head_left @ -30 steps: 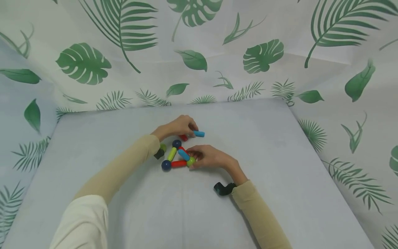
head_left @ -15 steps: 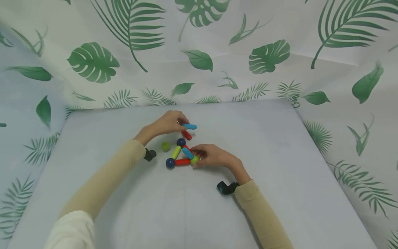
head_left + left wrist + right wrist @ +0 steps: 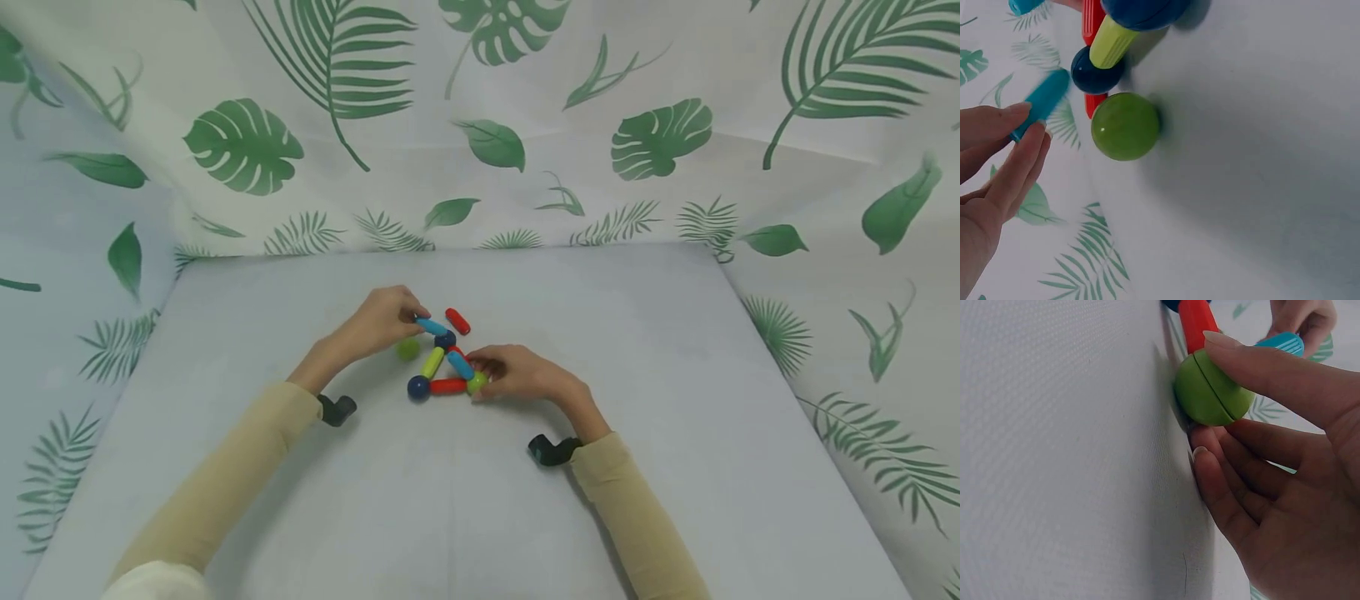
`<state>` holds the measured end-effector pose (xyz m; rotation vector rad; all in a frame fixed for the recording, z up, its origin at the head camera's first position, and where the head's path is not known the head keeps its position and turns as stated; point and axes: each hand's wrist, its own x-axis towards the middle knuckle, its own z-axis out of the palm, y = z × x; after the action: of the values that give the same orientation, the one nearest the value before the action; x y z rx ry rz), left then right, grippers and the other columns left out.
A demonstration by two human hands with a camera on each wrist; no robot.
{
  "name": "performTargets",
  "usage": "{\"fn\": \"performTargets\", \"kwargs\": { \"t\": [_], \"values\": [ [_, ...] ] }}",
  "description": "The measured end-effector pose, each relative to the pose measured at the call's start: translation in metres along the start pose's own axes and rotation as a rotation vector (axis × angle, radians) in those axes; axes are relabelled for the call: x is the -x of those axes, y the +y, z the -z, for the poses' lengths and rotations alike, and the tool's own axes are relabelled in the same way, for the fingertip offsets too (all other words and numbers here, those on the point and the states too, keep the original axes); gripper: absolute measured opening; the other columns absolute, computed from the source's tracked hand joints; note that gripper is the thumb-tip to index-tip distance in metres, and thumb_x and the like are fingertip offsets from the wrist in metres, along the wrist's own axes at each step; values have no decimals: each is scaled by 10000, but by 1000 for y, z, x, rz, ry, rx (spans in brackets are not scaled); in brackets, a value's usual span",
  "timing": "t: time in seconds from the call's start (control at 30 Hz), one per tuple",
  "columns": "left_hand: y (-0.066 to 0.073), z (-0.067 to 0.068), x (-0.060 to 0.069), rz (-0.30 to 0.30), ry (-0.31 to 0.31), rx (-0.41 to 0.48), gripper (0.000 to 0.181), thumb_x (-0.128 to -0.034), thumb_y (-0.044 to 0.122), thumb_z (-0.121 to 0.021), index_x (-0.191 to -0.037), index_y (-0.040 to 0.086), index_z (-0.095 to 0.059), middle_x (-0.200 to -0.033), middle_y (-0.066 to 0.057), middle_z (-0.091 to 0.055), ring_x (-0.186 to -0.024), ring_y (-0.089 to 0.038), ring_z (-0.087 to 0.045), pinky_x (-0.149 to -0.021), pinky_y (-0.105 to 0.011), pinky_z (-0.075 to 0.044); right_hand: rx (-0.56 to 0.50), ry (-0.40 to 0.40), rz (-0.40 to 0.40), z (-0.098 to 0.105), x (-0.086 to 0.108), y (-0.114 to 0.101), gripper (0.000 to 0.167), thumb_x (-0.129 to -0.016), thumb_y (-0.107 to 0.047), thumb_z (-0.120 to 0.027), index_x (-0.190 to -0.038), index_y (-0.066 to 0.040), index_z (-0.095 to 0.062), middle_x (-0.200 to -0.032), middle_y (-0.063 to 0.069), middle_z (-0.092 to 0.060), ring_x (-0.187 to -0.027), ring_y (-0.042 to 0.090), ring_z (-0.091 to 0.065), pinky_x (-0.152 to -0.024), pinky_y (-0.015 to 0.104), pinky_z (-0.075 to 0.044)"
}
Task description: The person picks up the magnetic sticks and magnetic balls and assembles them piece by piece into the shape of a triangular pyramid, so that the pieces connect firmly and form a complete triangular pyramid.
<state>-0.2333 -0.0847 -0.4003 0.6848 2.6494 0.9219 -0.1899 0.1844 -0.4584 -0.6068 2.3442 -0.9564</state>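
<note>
A triangle of rods and balls lies on the table. Dark blue balls sit at its far corner (image 3: pixel 446 340) and near left corner (image 3: pixel 418 387), joined by a yellow-green rod (image 3: pixel 432 363). Red rods (image 3: pixel 447 386) make its other sides. My right hand (image 3: pixel 525 372) holds the green ball (image 3: pixel 1210 390) at the right corner between thumb and fingers. From that ball a blue rod (image 3: pixel 460 365) sticks up at a tilt. My left hand (image 3: pixel 375 321) pinches another blue rod (image 3: pixel 1047 97), its free tip right by the far dark blue ball; contact cannot be told.
A loose green ball (image 3: pixel 1125 127) rests left of the triangle, under my left hand's side. One loose red rod (image 3: pixel 457 321) lies just behind the far corner. The grey table (image 3: pixel 450 500) ends at a leaf-print cloth (image 3: pixel 390 192) behind and at the sides.
My left hand has moved back from behind the triangle with the blue rod, bringing it down to the far dark blue ball. The loose red rod is uncovered. My right hand stays on its ball.
</note>
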Motion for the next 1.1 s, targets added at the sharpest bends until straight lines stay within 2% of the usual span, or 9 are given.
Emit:
{"fn": "performTargets", "kwargs": {
  "t": [0.23, 0.37, 0.67, 0.77, 1.0, 1.1],
  "values": [
    [-7, -7, 6, -11, 44, 25, 215, -922, 54, -746, -1129, -3, -765, -1117, -126, -729, -983, -244, -709, -852, -354, -613, -15, 3, 2, 2, 2, -1, 654, -890, -295, -812, -1453, -72, -564, -1232, 50, -659, -1085, 194, -592, -995, 361, -530],
    [-6, -12, 8, -9, 58, 60, 213, -915, 33, -750, -1126, 7, -763, -1115, -115, -709, -1001, -250, -706, -876, -365, -615, -14, 4, -1, 3, 2, 0, 654, -893, -302, -810, -1455, -76, -563, -1226, 44, -657, -1081, 190, -588, -988, 352, -528],
    [6, -26, 6, -136, 68, 38, 222, -888, -12, -759, -1109, 4, -760, -1108, -120, -695, -977, -242, -697, -892, -380, -611, -18, 13, 8, 2, 1, 2, 656, -887, -306, -818, -1441, -56, -570, -1209, 53, -665, -1061, 194, -591, -962, 329, -524],
    [10, -29, 5, -157, 52, 30, 215, -892, -18, -755, -1106, 6, -761, -1114, -115, -690, -967, -233, -697, -906, -396, -608, -20, 14, 15, 2, 1, 1, 653, -884, -303, -822, -1434, -54, -575, -1198, 52, -670, -1054, 194, -597, -958, 330, -526],
    [14, -31, 7, -205, 44, 29, 211, -900, 1, -760, -1111, 12, -760, -1095, -93, -693, -950, -214, -687, -873, -351, -610, -12, 15, 16, 1, 0, 0, 649, -878, -305, -829, -1424, -54, -582, -1168, 41, -672, -1030, 182, -599, -939, 327, -534],
    [12, -27, 8, -188, 51, 61, 187, -927, 92, -763, -1108, 44, -765, -1069, -65, -702, -957, -202, -679, -883, -360, -607, -15, 10, 14, 1, 0, -1, 652, -877, -304, -830, -1425, -53, -581, -1179, 46, -671, -1038, 183, -598, -946, 330, -531]
  ]
}}
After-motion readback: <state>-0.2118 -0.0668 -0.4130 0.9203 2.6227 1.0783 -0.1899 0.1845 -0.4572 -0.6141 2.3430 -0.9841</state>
